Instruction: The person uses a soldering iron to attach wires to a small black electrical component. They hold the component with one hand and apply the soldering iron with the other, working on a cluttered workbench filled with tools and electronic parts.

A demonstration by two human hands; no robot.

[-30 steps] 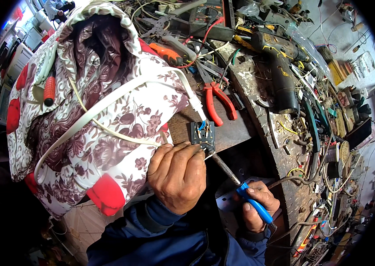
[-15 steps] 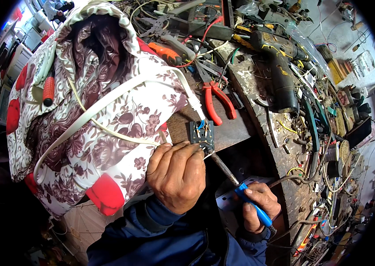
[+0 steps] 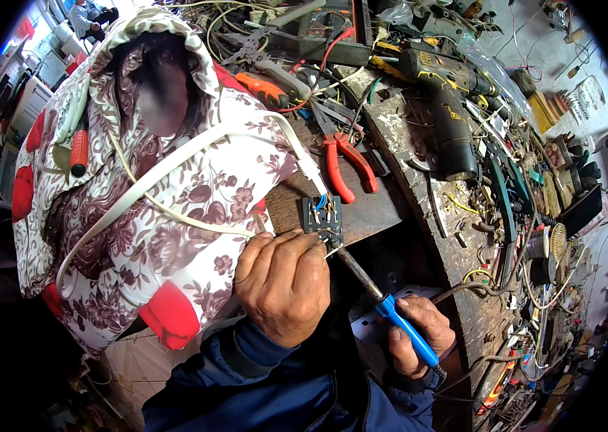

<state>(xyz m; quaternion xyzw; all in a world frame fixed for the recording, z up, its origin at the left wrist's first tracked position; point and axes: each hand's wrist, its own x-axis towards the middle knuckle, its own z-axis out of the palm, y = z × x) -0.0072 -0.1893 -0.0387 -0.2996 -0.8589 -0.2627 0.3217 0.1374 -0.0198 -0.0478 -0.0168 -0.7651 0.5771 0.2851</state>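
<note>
Black plastic, square in outline: the terminal block lies near the edge of the brown wooden surface, its metal contacts facing upward. At its far side a white cable ends in blue wire that reaches the contacts. The left hand, fingers bunched narrowly together, lies over the thin cream cord at the block's near-left corner; the fingertips' exact hold is hidden. The right hand grips the blue handle of a soldering iron, whose tip meets or lies just beside the near-right edge; contact cannot be confirmed. Red-handled pliers lie beyond the block, held by neither hand. The step in hand is judged to be soldering the cream cord's conductor to a near contact, the far joints seeming already made. The next move appears to call for a motionless left hand while the solder flows and sets, with the iron drawn cleanly away from neighbouring contacts.
</note>
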